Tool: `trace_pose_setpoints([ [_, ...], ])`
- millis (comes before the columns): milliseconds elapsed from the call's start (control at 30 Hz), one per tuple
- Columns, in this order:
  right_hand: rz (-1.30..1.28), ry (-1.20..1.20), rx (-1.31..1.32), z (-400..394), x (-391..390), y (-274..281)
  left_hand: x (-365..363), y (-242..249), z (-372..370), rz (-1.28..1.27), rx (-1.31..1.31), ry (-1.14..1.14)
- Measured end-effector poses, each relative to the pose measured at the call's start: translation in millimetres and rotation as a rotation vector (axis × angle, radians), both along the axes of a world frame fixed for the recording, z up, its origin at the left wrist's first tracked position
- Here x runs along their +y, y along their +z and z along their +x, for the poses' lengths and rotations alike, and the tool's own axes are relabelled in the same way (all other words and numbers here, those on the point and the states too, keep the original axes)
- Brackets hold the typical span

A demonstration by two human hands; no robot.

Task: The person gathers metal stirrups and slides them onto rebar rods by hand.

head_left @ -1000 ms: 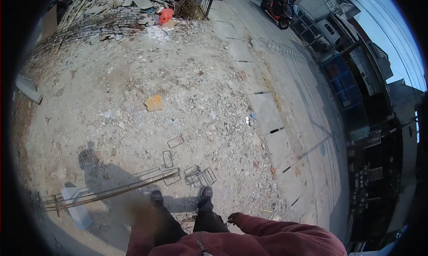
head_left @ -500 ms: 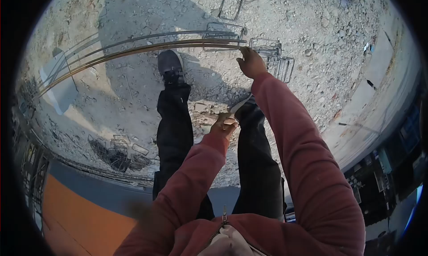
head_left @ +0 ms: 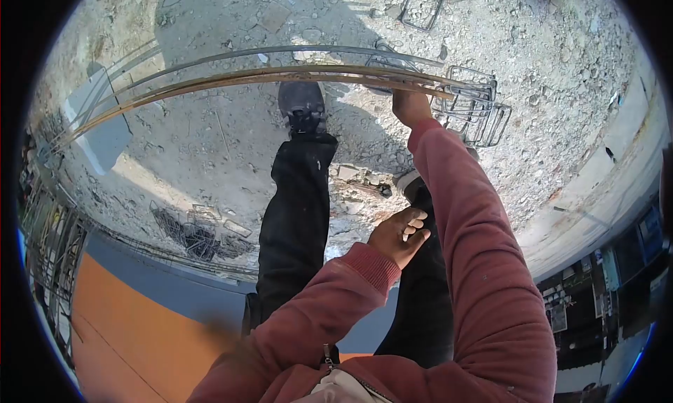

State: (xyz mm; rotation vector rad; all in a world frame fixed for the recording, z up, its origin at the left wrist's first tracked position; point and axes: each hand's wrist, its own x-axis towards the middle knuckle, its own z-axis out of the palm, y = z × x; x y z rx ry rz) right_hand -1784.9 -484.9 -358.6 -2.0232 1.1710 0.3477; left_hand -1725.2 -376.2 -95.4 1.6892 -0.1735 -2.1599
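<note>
My right hand (head_left: 411,108) reaches far forward, its fingers curled round a bundle of long brown rods (head_left: 266,75) close to their right-hand ends. These bend across the view to the far left. A grey rod (head_left: 231,55) runs alongside, a little beyond them. Bent-wire rectangular stirrups (head_left: 477,94) lie on the ground right beside that hand. Nearer my body, my left hand (head_left: 398,236) hangs over my right leg, fingers loosely bent and thumb apart, with nothing visible in it.
Rubble-strewn ground (head_left: 231,129) spreads around my feet. At the left lies a pale flat panel (head_left: 98,126). A heap of dark wire pieces (head_left: 193,234) sits nearer on that side. More stirrups (head_left: 424,3) lie at the top. An orange surface (head_left: 133,326) is behind me.
My left hand has drawn back toward my body from low by my right foot. My right hand's fingers have closed round the rods. The whole view has shifted somewhat.
</note>
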Motion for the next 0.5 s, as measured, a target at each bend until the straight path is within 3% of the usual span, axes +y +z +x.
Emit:
trace_pose_setpoints([
  [100,0.058,0.017,0.109,2,16,-3,-3,-1,3,-0.008,0.011,0.034],
  [167,-0.288,0.129,0.04,4,21,-6,-12,5,10,-0.076,0.014,0.053],
  [233,-0.387,0.141,-0.016,0,22,-6,-4,2,6,-0.031,0.025,0.015],
  [333,-0.033,0.06,0.112,-12,13,2,-3,1,4,-0.003,0.013,-0.01],
  [433,-0.065,-0.313,-0.086,-45,-14,28,-7,4,3,0.005,-0.015,0.019],
  [500,0.268,-0.831,-0.053,-74,-56,45,-9,4,4,-0.007,0.001,0.054],
])
